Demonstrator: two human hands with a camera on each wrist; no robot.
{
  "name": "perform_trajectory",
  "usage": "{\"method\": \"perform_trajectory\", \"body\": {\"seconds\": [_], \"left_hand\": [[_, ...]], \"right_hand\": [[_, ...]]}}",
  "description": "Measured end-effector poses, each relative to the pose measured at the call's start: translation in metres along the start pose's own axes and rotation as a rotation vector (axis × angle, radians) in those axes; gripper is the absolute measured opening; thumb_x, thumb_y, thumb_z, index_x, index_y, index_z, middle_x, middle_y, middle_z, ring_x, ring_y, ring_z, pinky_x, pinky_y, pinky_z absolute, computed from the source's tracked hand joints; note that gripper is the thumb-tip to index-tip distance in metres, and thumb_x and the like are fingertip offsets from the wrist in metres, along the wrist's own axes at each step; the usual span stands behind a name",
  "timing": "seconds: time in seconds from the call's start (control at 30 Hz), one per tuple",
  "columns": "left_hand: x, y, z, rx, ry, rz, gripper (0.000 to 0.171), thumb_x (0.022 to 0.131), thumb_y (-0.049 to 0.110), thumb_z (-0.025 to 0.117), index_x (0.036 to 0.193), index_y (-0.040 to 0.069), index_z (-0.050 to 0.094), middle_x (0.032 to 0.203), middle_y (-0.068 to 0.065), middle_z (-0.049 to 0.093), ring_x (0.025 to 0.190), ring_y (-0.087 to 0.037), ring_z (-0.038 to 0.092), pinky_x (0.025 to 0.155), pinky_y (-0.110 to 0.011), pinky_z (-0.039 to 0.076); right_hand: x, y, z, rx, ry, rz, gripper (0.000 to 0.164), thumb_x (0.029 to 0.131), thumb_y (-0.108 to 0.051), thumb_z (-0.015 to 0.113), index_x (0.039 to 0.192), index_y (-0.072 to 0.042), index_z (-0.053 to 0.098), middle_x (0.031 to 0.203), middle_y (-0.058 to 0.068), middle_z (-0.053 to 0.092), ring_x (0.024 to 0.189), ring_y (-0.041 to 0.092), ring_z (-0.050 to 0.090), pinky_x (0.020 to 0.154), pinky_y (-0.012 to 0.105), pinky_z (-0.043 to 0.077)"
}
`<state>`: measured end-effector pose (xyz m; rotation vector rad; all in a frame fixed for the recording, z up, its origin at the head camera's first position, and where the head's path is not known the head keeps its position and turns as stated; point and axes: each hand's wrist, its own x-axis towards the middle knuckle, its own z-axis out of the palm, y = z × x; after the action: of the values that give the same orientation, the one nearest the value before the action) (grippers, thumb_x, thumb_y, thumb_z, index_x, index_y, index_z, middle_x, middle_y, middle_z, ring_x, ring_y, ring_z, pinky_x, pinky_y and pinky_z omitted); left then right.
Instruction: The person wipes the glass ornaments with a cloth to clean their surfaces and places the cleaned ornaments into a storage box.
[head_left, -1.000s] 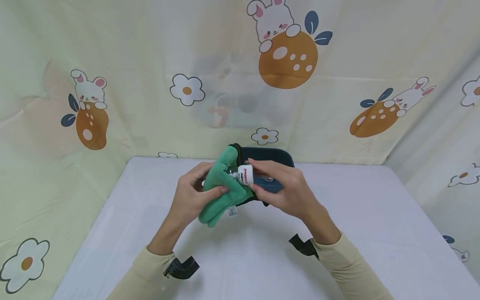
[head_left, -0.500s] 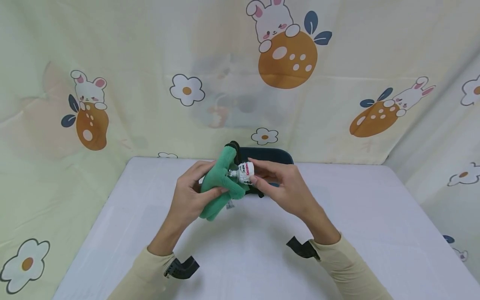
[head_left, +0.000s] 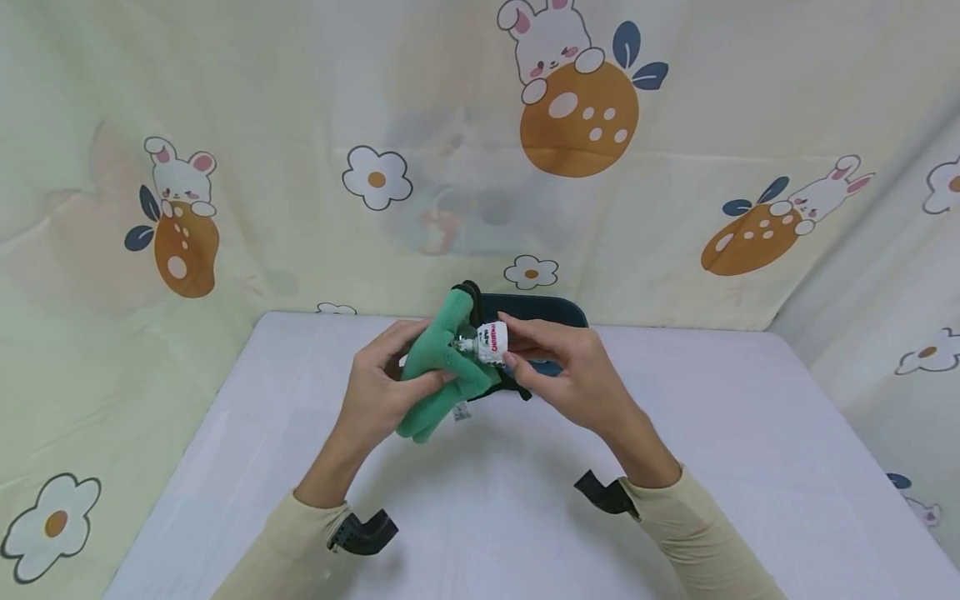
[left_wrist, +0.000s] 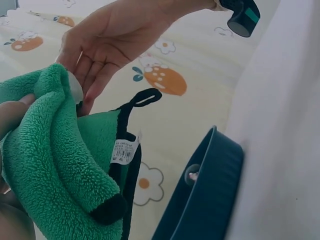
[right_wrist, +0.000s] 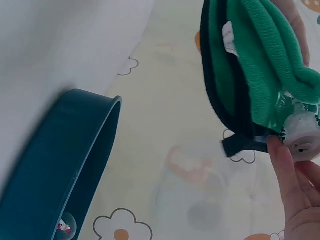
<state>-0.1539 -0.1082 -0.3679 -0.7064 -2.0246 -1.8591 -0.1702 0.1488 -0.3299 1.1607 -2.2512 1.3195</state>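
My left hand (head_left: 382, 379) grips a folded green towel (head_left: 444, 358) with dark edging, the thumb pressing its front. Wrapped in the towel is the clear dome of a small snow globe (right_wrist: 301, 131), mostly hidden by the cloth. Its white base (head_left: 492, 342), with red and black lettering, points right. The fingers and thumb of my right hand (head_left: 567, 367) pinch that base. In the left wrist view, the towel (left_wrist: 65, 145) covers most of the globe, and a white care label (left_wrist: 124, 151) hangs from its edge.
Behind the hands stands a dark blue tub (head_left: 536, 308) at the table's back edge. Another small clear globe (right_wrist: 66, 226) with a red and white figure lies inside it. A patterned curtain (head_left: 300, 208) hangs behind the white-covered table (head_left: 487, 517).
The globe's base has turned slightly in my right fingers, and the right thumb has shifted up along it. The towel's lower edge has risen a little. Both hands stay nearly in place.
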Motion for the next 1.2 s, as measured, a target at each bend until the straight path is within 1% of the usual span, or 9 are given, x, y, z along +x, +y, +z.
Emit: {"method": "perform_trajectory", "body": {"seconds": [0.3,0.4,0.53,0.6,0.7,0.83,1.03,1.13,1.2], "left_hand": [[0.0025,-0.0002,-0.0033,-0.015,0.014,-0.096,0.052,0.083,0.001,0.082,0.132,0.011,0.067,0.122,-0.007,0.069,0.103,-0.021,0.067,0.08,-0.033,0.061],[0.003,0.0006,-0.0038,-0.023,0.017,-0.127,0.052,0.083,0.003,0.083,0.132,0.012,0.067,0.123,-0.006,0.07,0.105,-0.022,0.067,0.081,-0.033,0.06],[0.0024,0.0022,-0.0042,-0.037,0.021,-0.158,0.052,0.083,0.004,0.083,0.132,0.013,0.068,0.124,-0.005,0.069,0.108,-0.023,0.068,0.082,-0.034,0.06],[0.0021,0.0031,-0.0044,-0.046,0.024,-0.167,0.051,0.083,0.004,0.083,0.131,0.013,0.068,0.124,-0.005,0.069,0.108,-0.023,0.068,0.082,-0.034,0.06],[0.0022,0.0036,-0.0048,-0.05,0.029,-0.18,0.051,0.083,0.005,0.083,0.131,0.013,0.068,0.124,-0.006,0.07,0.109,-0.024,0.068,0.083,-0.034,0.06],[0.0029,0.0038,-0.0056,-0.05,0.03,-0.203,0.05,0.084,0.006,0.082,0.132,0.012,0.068,0.125,-0.007,0.069,0.109,-0.024,0.068,0.083,-0.034,0.06],[0.0031,0.0032,-0.0061,-0.063,0.033,-0.224,0.049,0.084,0.006,0.081,0.131,0.01,0.067,0.124,-0.008,0.069,0.108,-0.025,0.068,0.083,-0.035,0.061],[0.0022,0.0029,-0.005,-0.062,0.044,-0.201,0.048,0.084,0.005,0.082,0.13,0.01,0.068,0.122,-0.008,0.07,0.106,-0.024,0.068,0.082,-0.035,0.061],[0.0015,0.0025,-0.0041,-0.062,0.049,-0.175,0.047,0.083,0.004,0.082,0.128,0.01,0.069,0.121,-0.007,0.07,0.105,-0.024,0.068,0.081,-0.035,0.061]], "right_hand": [[0.0024,0.0059,0.0034,-0.094,0.026,-0.195,0.055,0.085,0.005,0.071,0.138,0.004,0.059,0.126,0.018,0.068,0.1,0.025,0.072,0.086,0.03,0.059],[0.0027,0.0066,0.0037,-0.133,0.022,-0.245,0.05,0.09,-0.001,0.07,0.138,0.005,0.058,0.131,0.019,0.065,0.104,0.025,0.071,0.088,0.03,0.059],[0.0036,0.0075,0.0044,-0.201,0.033,-0.324,0.044,0.099,-0.017,0.064,0.136,0.006,0.059,0.137,0.018,0.062,0.117,0.028,0.067,0.096,0.026,0.054],[0.0046,0.0078,0.0048,-0.227,0.043,-0.363,0.044,0.101,-0.021,0.061,0.136,0.006,0.06,0.138,0.018,0.062,0.122,0.029,0.064,0.1,0.024,0.051],[0.0064,0.0077,0.005,-0.254,0.058,-0.411,0.043,0.101,-0.02,0.061,0.135,0.006,0.061,0.138,0.018,0.062,0.123,0.029,0.064,0.103,0.023,0.049],[0.0082,0.0059,0.0044,-0.264,0.062,-0.443,0.041,0.099,-0.015,0.063,0.134,0.006,0.062,0.136,0.02,0.063,0.121,0.028,0.065,0.1,0.024,0.051],[0.0086,0.0054,0.0034,-0.26,0.044,-0.455,0.041,0.094,-0.009,0.07,0.133,0.005,0.063,0.139,0.019,0.061,0.121,0.028,0.065,0.096,0.024,0.054],[0.0083,0.0056,0.0027,-0.251,0.037,-0.451,0.049,0.087,-0.002,0.078,0.132,0.005,0.063,0.14,0.018,0.061,0.121,0.028,0.066,0.096,0.025,0.054],[0.0083,0.0058,0.0025,-0.237,0.04,-0.45,0.049,0.087,-0.003,0.079,0.132,0.006,0.063,0.138,0.019,0.062,0.12,0.028,0.066,0.097,0.025,0.053]]}}
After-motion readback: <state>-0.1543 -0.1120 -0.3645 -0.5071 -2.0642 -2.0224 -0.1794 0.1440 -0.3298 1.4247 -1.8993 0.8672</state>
